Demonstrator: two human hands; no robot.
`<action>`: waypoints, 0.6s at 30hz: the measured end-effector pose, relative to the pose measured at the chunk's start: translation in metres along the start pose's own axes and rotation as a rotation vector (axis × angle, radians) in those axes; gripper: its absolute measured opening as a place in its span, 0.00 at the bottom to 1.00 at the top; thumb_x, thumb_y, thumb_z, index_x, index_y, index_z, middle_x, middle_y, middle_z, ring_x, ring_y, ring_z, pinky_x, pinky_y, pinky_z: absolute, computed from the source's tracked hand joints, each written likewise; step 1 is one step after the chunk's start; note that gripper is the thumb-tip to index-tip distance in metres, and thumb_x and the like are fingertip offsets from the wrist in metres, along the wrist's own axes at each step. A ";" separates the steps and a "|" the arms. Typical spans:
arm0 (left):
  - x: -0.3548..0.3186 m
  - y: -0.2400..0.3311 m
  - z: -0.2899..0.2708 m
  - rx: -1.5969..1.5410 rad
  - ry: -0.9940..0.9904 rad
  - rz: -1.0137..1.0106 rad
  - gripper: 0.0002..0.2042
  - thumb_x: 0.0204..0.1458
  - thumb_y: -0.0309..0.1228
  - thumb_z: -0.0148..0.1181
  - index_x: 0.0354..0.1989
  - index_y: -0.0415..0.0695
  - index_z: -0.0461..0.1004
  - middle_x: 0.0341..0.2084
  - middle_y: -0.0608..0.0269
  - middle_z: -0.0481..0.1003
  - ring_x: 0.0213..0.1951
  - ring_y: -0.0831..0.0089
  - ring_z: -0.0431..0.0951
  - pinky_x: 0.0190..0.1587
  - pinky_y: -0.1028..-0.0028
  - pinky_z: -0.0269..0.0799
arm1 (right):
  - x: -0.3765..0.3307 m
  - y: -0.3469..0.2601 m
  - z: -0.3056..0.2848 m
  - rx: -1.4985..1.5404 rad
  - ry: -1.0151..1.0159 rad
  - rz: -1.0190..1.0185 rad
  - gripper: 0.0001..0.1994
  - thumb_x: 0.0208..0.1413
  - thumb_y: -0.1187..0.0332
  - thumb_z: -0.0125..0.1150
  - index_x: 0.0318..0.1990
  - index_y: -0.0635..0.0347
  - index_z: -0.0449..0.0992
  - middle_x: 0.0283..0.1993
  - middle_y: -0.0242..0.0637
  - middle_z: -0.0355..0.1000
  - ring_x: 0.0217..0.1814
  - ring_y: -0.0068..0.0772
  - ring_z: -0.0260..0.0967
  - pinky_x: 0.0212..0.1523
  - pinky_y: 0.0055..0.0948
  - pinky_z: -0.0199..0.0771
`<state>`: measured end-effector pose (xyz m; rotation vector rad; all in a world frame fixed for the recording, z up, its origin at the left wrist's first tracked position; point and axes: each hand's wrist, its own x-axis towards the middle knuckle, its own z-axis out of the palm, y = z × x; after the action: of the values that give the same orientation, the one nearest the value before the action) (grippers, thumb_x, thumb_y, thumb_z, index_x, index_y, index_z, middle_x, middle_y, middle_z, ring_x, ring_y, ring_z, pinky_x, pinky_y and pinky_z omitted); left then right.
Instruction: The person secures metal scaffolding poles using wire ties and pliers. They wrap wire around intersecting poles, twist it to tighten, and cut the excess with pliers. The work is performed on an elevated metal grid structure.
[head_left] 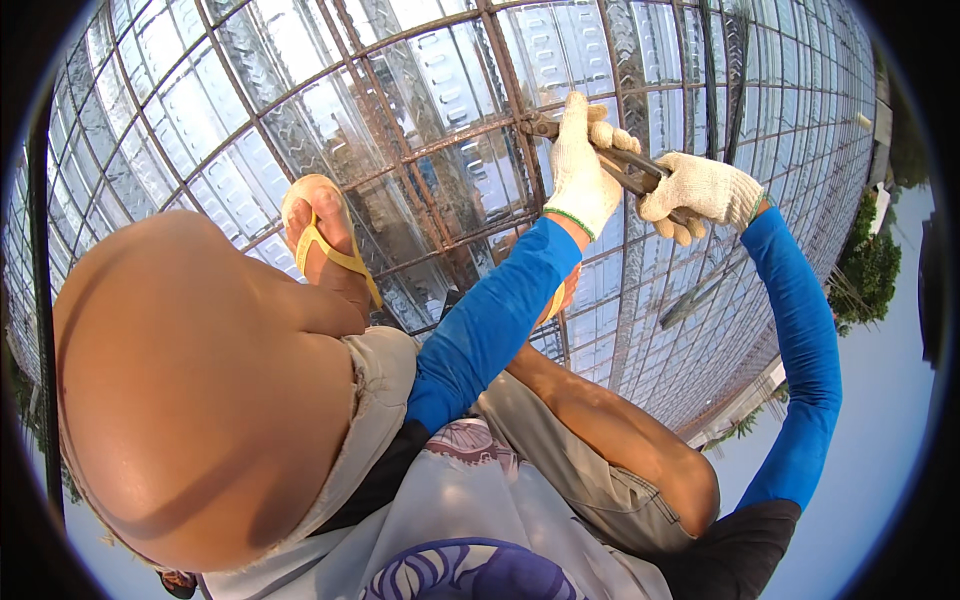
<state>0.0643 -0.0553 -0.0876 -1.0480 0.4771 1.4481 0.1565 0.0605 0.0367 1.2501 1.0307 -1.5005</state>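
A pair of steel pincers [628, 172] sits between my two gloved hands, above a mesh of rusty reinforcing bars [455, 138]. My left hand [583, 175], in a white knitted glove, is closed round the front of the tool with one finger stretched along it. The jaws of the pincers meet a bar crossing just left of that hand; whether they bite on a wire there is too small to tell. Farther right, my right hand [700, 190], gloved the same way, grips the ends of the handles. Blue sleeves cover both forearms.
Shiny ribbed metal decking [440, 75] lies beneath the bars. My foot in a yellow sandal [335, 250] rests on the mesh, the other foot partly hidden behind my left forearm. Dark cables [735, 75] run across at the upper right. Trees [868, 265] stand beyond the deck's edge.
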 end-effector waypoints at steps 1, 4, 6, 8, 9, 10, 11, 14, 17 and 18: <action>0.000 -0.001 0.003 0.003 0.041 0.000 0.20 0.69 0.51 0.66 0.38 0.45 0.74 0.18 0.69 0.66 0.24 0.63 0.75 0.34 0.55 0.78 | -0.003 -0.001 -0.003 -0.140 0.057 0.020 0.18 0.51 0.59 0.76 0.41 0.65 0.82 0.26 0.39 0.79 0.24 0.35 0.81 0.21 0.35 0.80; -0.002 0.003 0.013 -0.004 0.180 0.015 0.20 0.69 0.51 0.65 0.36 0.46 0.73 0.18 0.68 0.67 0.21 0.63 0.74 0.30 0.57 0.78 | -0.015 -0.005 0.027 -0.722 0.587 -0.285 0.28 0.48 0.59 0.79 0.54 0.65 0.79 0.39 0.44 0.83 0.38 0.37 0.85 0.37 0.39 0.87; -0.001 0.002 0.021 -0.014 0.231 0.018 0.21 0.69 0.51 0.66 0.35 0.46 0.73 0.18 0.68 0.67 0.21 0.63 0.73 0.29 0.58 0.77 | -0.015 0.008 0.056 -1.140 0.941 -0.338 0.29 0.52 0.65 0.76 0.61 0.61 0.73 0.48 0.45 0.81 0.52 0.41 0.84 0.49 0.45 0.85; -0.002 0.001 0.025 -0.021 0.246 0.020 0.21 0.68 0.51 0.66 0.35 0.45 0.73 0.18 0.67 0.68 0.21 0.63 0.74 0.29 0.59 0.78 | -0.004 -0.002 0.079 -1.298 1.063 -0.023 0.22 0.57 0.66 0.73 0.58 0.59 0.74 0.49 0.44 0.80 0.53 0.41 0.84 0.49 0.45 0.85; -0.003 0.001 0.026 -0.013 0.275 0.008 0.22 0.68 0.52 0.67 0.35 0.45 0.73 0.18 0.67 0.68 0.21 0.63 0.74 0.30 0.59 0.78 | 0.007 0.003 0.078 -1.343 1.121 -0.010 0.13 0.63 0.69 0.66 0.53 0.57 0.74 0.43 0.41 0.80 0.48 0.43 0.85 0.44 0.46 0.86; -0.004 0.002 0.026 -0.004 0.304 -0.002 0.22 0.68 0.52 0.67 0.35 0.45 0.73 0.18 0.67 0.68 0.22 0.63 0.74 0.30 0.59 0.78 | 0.011 0.010 0.075 -1.304 1.087 -0.015 0.12 0.64 0.69 0.65 0.52 0.57 0.74 0.42 0.41 0.81 0.46 0.43 0.86 0.43 0.46 0.86; -0.003 0.005 0.029 0.006 0.328 -0.003 0.22 0.67 0.53 0.67 0.35 0.45 0.73 0.19 0.67 0.68 0.22 0.63 0.75 0.30 0.59 0.78 | 0.012 0.013 0.069 -1.265 1.060 -0.030 0.11 0.64 0.68 0.65 0.50 0.56 0.74 0.42 0.41 0.81 0.43 0.43 0.86 0.41 0.46 0.86; -0.018 0.000 0.026 -0.021 0.269 -0.003 0.25 0.65 0.56 0.69 0.35 0.45 0.73 0.21 0.65 0.71 0.26 0.62 0.78 0.32 0.59 0.79 | 0.001 0.010 0.056 -1.115 0.893 -0.156 0.14 0.59 0.64 0.70 0.48 0.60 0.76 0.32 0.46 0.81 0.38 0.48 0.86 0.37 0.49 0.85; -0.025 0.004 0.006 -0.022 0.037 -0.028 0.28 0.63 0.59 0.69 0.44 0.42 0.78 0.26 0.62 0.75 0.32 0.60 0.81 0.39 0.56 0.82 | -0.014 -0.039 0.019 -0.519 0.314 -0.018 0.12 0.54 0.66 0.70 0.40 0.67 0.82 0.21 0.38 0.73 0.23 0.33 0.76 0.26 0.39 0.78; -0.028 0.003 0.010 -0.013 -0.020 -0.058 0.28 0.63 0.59 0.69 0.46 0.41 0.78 0.26 0.61 0.75 0.32 0.59 0.81 0.40 0.55 0.82 | -0.009 -0.021 0.000 -0.060 0.108 0.049 0.11 0.54 0.64 0.72 0.37 0.63 0.81 0.22 0.32 0.71 0.19 0.25 0.69 0.19 0.32 0.70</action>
<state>0.0549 -0.0638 -0.0611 -1.0487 0.4204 1.4112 0.1366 0.0665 0.0470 1.3166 1.0995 -1.3673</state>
